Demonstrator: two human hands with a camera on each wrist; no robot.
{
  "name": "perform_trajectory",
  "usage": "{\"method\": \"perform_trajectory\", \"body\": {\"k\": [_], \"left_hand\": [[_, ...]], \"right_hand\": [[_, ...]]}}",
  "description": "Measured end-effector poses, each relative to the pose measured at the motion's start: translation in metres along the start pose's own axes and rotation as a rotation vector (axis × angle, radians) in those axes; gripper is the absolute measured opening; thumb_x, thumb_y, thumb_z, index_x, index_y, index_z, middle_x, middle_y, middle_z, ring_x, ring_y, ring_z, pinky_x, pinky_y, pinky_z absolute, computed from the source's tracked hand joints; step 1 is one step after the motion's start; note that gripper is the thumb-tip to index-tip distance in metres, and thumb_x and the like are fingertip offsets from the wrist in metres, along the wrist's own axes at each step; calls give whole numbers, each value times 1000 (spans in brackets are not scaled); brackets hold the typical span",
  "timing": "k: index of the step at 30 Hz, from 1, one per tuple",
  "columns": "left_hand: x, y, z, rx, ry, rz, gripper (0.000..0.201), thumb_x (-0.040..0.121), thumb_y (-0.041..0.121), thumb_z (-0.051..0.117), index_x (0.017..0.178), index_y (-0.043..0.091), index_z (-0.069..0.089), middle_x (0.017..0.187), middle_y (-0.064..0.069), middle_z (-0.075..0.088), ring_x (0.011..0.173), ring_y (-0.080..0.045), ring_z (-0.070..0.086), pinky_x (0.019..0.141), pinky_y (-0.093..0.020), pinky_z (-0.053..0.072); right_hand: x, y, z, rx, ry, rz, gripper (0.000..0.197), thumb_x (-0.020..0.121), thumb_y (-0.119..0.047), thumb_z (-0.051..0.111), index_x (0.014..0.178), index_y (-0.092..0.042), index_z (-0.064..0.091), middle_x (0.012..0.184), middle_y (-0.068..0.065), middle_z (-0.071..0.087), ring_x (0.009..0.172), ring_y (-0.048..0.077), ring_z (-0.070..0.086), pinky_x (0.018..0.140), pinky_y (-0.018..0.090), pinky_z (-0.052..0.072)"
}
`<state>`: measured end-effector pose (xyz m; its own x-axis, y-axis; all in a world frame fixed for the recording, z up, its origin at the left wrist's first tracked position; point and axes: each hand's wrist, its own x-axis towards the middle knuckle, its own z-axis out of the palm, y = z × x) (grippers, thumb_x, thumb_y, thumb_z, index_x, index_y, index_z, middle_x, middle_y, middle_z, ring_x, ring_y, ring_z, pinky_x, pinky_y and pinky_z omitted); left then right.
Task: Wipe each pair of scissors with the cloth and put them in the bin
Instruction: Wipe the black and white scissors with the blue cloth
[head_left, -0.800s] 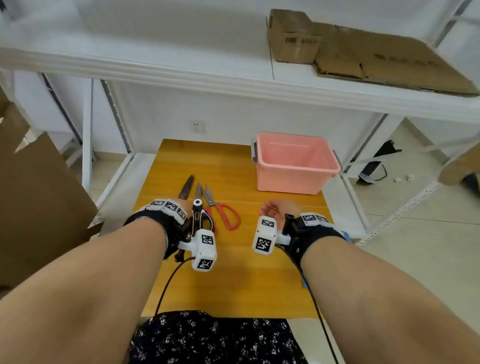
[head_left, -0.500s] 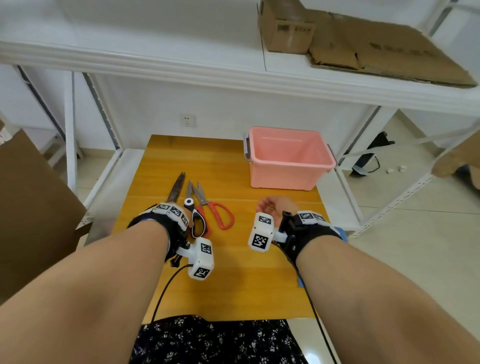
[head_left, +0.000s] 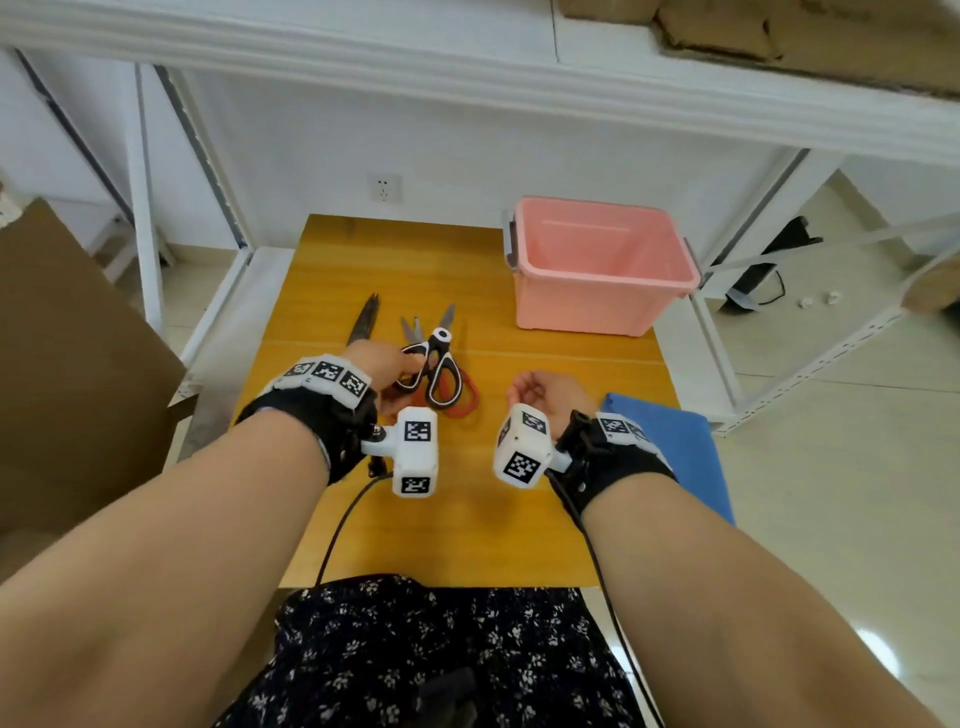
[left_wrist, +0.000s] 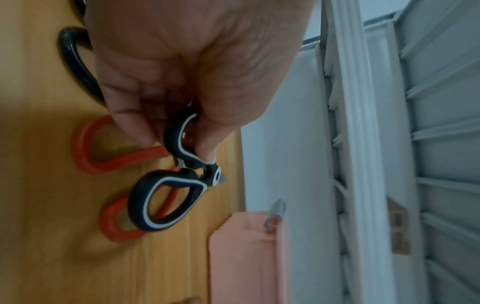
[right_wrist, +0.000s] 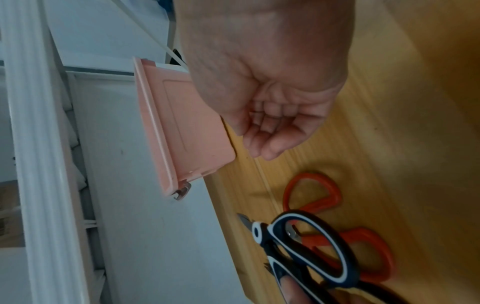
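Note:
My left hand (head_left: 402, 364) pinches one handle loop of the black-and-white scissors (head_left: 441, 364), held just above the yellow table with the blades pointing away. In the left wrist view the fingertips (left_wrist: 140, 137) and thumb grip that loop of the black-and-white scissors (left_wrist: 166, 197). Red-handled scissors (head_left: 465, 402) lie beneath them. Dark scissors (head_left: 363, 322) lie further left. My right hand (head_left: 524, 387) hovers loosely curled and holds nothing; the right wrist view shows the right hand (right_wrist: 257, 144) empty. The blue cloth (head_left: 670, 441) lies at the table's right edge. The pink bin (head_left: 597, 270) stands at the back right.
The small yellow table (head_left: 467, 530) sits between white shelving frames (head_left: 150, 249). A white shelf (head_left: 467, 67) with cardboard on it overhangs at the back. A brown cardboard sheet (head_left: 67, 364) leans at the left. Camera cables hang from both wrists.
My left hand has taken the black-and-white scissors by a handle and raised them over the red pair. The right hand has stayed in place. The head view has tilted down, bringing the blue cloth into view.

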<state>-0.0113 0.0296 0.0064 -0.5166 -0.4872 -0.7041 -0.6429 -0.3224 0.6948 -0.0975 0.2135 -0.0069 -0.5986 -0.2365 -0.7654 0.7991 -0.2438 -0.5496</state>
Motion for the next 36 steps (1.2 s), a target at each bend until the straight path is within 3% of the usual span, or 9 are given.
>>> {"method": "perform_trajectory", "body": {"k": [2, 5, 10, 12, 16, 27, 31, 33, 36], "left_hand": [[-7, -8, -3, -88, -107, 17, 31, 92, 19, 66, 115, -2, 63, 97, -16, 67, 81, -30, 65, 68, -38, 58], [-14, -30, -6, -191, -212, 28, 21, 95, 17, 63, 112, 4, 62, 90, -10, 60, 74, -20, 57, 50, -26, 53], [-21, -47, -9, -287, -303, 12, 10, 96, 13, 60, 105, 9, 61, 90, -8, 62, 77, -17, 59, 53, -26, 56], [-24, -51, -7, -257, -315, 20, 9, 95, 13, 60, 103, 9, 62, 84, -6, 63, 73, -16, 61, 53, -25, 55], [-27, -51, -8, -170, -293, 48, 12, 92, 14, 66, 103, 10, 64, 83, -4, 66, 73, -14, 64, 54, -24, 55], [-31, -43, 1, -82, -301, 80, 13, 89, 9, 69, 100, 9, 64, 85, -6, 69, 83, -21, 70, 66, -33, 58], [-32, -42, 4, -70, -327, 64, 18, 87, 1, 68, 93, 14, 58, 74, -3, 66, 70, -19, 66, 63, -32, 53], [-30, -40, 1, -84, -279, 71, 19, 86, 0, 69, 92, 15, 58, 72, -2, 64, 63, -15, 62, 56, -26, 45], [-25, -36, -6, -154, -187, 81, 17, 85, 0, 69, 90, 15, 63, 74, -1, 64, 60, -12, 60, 50, -23, 36]], "right_hand": [[-2, 1, 1, 12, -10, 24, 28, 104, -13, 44, 80, -3, 53, 73, 9, 56, 64, 20, 54, 57, 27, 49], [-3, 9, 2, -9, -43, 76, 25, 104, -18, 46, 85, -3, 55, 79, 10, 59, 69, 22, 56, 61, 29, 48], [-15, 23, 5, -200, -180, 106, 34, 99, -36, 55, 114, -6, 62, 102, 11, 66, 82, 24, 61, 62, 34, 50], [-21, 28, 5, -373, -272, 115, 29, 96, -38, 60, 107, -13, 68, 96, 6, 69, 82, 21, 63, 66, 34, 51], [-25, 28, 3, -515, -325, 12, 16, 101, -14, 53, 90, -15, 65, 78, 3, 64, 66, 13, 57, 61, 27, 52], [-23, 20, -7, -545, -330, -53, 6, 97, -10, 60, 99, -13, 64, 72, 3, 63, 56, 11, 47, 51, 25, 48], [-20, 14, -9, -632, -301, -56, 13, 95, -7, 61, 105, -14, 62, 77, 2, 58, 56, 11, 44, 52, 25, 43], [-16, 11, -11, -676, -268, -62, 17, 95, -15, 63, 111, -14, 62, 73, 1, 55, 52, 9, 39, 45, 22, 34], [-13, 10, -14, -665, -193, -69, 21, 91, -37, 68, 98, -18, 70, 61, 0, 42, 47, 10, 33, 42, 22, 23]]}}
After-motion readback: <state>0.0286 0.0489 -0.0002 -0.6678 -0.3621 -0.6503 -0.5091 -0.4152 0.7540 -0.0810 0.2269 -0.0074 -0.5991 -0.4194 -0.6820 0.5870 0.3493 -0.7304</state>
